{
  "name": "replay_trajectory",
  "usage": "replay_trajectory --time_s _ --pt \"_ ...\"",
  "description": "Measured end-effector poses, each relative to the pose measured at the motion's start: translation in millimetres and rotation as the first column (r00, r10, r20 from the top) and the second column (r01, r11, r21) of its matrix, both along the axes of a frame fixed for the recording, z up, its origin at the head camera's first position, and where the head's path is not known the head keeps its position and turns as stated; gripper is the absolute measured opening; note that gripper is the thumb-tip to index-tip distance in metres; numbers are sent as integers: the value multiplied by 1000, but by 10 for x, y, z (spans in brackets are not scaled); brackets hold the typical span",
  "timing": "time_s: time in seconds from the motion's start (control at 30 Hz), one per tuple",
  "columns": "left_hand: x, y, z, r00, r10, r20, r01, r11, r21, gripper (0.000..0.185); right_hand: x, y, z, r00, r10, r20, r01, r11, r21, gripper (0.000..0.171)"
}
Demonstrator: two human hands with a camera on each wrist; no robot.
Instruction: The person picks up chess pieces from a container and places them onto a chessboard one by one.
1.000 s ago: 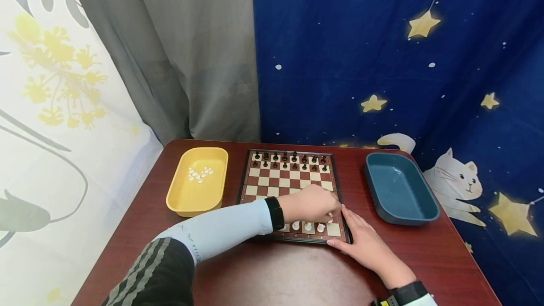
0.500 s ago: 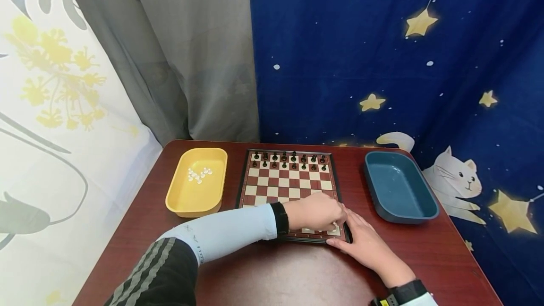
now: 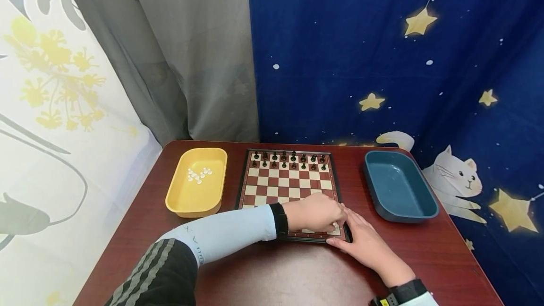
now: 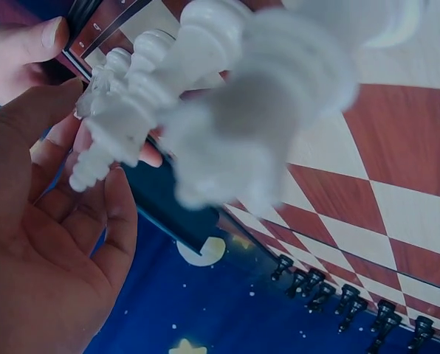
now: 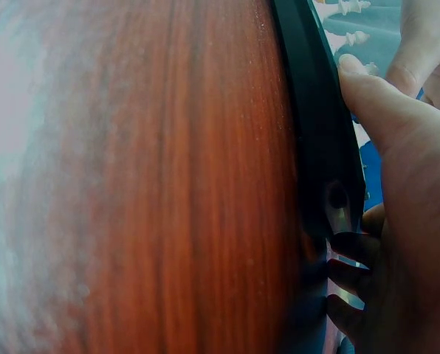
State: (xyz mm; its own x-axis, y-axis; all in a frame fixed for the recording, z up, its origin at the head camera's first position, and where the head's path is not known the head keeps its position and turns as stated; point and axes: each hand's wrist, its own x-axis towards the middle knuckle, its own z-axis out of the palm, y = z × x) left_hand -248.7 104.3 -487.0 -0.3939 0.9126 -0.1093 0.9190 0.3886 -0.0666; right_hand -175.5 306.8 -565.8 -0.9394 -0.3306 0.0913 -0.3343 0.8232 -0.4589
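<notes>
Pinching a white chess piece (image 4: 96, 96), apparently: left hand's (image 3: 315, 212) grip | right hand (image 3: 366, 239) extended along chessboard (image 3: 284, 182), beside grip | black chessmen (image 3: 293, 157) complete, beyond grip | loose white chessmen (image 3: 199, 181) remain, yellow tray (image 3: 197, 200), left of grip

The black-rimmed chessboard (image 3: 274, 188) is checked brownish red and cream; near chessmen (image 4: 260, 110) are white, far chessmen (image 3: 293, 157) black. The worktop (image 3: 255, 277) is wood-grained reddish brown, the left tray (image 3: 197, 197) yellow, the right tray (image 3: 401, 190) slate blue.

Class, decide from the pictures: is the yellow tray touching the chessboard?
Apart. The head view shows it plainly: a strip of reddish-brown tabletop runs between the yellow tray and the chessboard.
</notes>
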Motion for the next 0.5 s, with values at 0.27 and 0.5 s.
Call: replay_trajectory --time_s 0.27,0.5 --pt "-202 -419 155 991 108 80 -116 988 105 22 3 -30 13 999 -27 22 27 999 21 114" --pt "-555 -1349 426 938 324 125 -346 896 277 14 5 -31 28 996 -57 71 54 998 31 121"
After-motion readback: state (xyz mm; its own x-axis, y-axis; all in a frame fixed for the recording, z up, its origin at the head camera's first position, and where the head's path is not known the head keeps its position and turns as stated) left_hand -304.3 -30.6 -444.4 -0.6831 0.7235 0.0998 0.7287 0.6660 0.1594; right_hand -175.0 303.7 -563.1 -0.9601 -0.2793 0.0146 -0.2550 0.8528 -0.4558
